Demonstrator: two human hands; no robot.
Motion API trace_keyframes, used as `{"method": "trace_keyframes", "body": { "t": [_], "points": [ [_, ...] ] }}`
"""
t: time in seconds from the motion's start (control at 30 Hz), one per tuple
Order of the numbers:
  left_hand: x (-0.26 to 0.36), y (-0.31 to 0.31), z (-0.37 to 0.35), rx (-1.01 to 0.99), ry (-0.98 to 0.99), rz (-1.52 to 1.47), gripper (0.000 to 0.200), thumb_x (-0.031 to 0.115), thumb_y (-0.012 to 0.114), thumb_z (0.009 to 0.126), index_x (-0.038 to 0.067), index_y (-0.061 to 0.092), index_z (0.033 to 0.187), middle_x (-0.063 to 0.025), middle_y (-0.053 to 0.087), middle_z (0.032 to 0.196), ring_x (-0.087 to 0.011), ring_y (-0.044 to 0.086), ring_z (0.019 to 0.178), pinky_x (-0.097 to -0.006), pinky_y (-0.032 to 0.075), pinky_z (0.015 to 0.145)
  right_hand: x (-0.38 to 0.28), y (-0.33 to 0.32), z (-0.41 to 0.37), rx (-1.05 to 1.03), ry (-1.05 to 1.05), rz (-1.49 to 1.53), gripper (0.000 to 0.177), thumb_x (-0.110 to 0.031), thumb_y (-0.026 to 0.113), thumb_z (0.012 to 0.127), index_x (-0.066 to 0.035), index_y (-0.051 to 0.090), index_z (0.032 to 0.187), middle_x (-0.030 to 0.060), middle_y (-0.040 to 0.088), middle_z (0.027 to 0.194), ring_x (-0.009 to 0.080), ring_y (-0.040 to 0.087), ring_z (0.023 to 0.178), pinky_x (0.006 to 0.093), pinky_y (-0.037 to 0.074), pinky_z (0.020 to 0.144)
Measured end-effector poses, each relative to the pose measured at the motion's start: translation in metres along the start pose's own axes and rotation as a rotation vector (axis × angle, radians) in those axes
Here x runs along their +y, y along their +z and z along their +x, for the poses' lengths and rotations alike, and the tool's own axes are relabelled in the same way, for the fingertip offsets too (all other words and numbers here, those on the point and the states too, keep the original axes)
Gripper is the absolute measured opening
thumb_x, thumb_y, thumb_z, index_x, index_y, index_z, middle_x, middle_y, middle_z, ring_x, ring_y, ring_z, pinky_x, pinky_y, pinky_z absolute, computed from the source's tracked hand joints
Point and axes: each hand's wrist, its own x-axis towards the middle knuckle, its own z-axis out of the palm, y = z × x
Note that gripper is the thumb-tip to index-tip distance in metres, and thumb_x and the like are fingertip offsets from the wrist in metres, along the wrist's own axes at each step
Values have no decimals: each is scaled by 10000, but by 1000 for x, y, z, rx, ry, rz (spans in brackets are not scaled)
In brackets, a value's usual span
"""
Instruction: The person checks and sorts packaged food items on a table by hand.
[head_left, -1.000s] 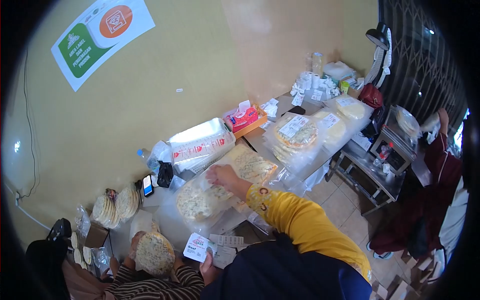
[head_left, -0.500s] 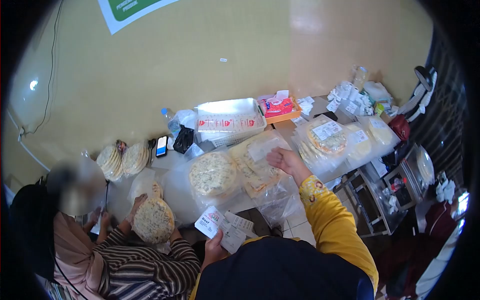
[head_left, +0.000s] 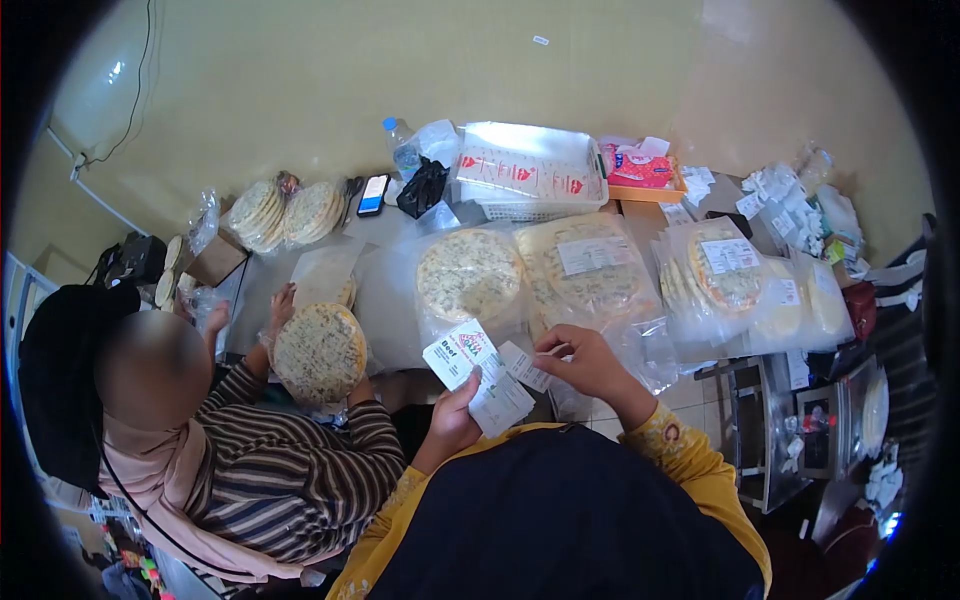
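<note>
My left hand (head_left: 455,418) is closed around a fanned stack of printed labels (head_left: 468,362), the front one reading "Beef". My right hand (head_left: 592,364) has its thumb and forefinger pinched at the edge of a smaller label (head_left: 525,366) on the stack's right side. Just beyond my hands lies a bagged pizza (head_left: 590,285) with a white label (head_left: 592,255) on its plastic. To its left rests another bagged pizza (head_left: 470,275) with no label showing on top.
At left, a person in a striped sleeve (head_left: 325,470) holds a pizza (head_left: 320,352). Stacked pizzas (head_left: 258,215), a phone (head_left: 372,195), a white basket (head_left: 530,205) and a tissue pack (head_left: 640,168) line the back. Labelled bagged pizzas (head_left: 727,270) sit at right.
My right hand has come back from above the bagged pizza to the labels in my left hand. The label on that pizza is now uncovered. The view has shifted left.
</note>
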Motion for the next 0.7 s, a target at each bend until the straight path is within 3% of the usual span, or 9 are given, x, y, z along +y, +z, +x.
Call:
{"method": "trace_keyframes", "body": {
  "t": [0.23, 0.43, 0.53, 0.7],
  "points": [
    [-4, 8, 6, 37, 6, 5, 393, 214, 446, 924, 51, 385, 1276, -116, 507, 1200, -280, 495, 1108, -458, 372, 954, 3, 3, 14, -203, 58, 78, 138, -34, 642, 768, -16, 614, 902, 31, 612, 781, 83, 563, 713, 239, 463, 653],
    [0, 12, 6, 0, -34, -55, 437, 251, 454, 917, 38, 369, 1289, -140, 511, 1190, -299, 510, 1089, -463, 378, 949, -1, -4, 19, -231, 141, 123, 153, -52, 652, 772, -11, 630, 918, 30, 615, 785, 72, 558, 716, 229, 457, 657],
    [4, 14, 7, -14, -142, -85, 476, 299, 462, 908, 30, 367, 1288, -163, 515, 1177, -320, 514, 1080, -470, 388, 936, 0, -4, 20, -223, 67, 97, 155, -51, 657, 764, -24, 642, 916, 41, 619, 770, 98, 571, 711, 237, 458, 656],
    [4, 10, 12, -15, -233, -123, 504, 330, 473, 898, 28, 369, 1287, -174, 516, 1171, -334, 516, 1074, -473, 402, 919, -2, -12, 22, -248, -261, -304, 179, -61, 667, 729, -78, 657, 907, 65, 584, 846, 209, 579, 777, 288, 466, 687]
  ]
}}
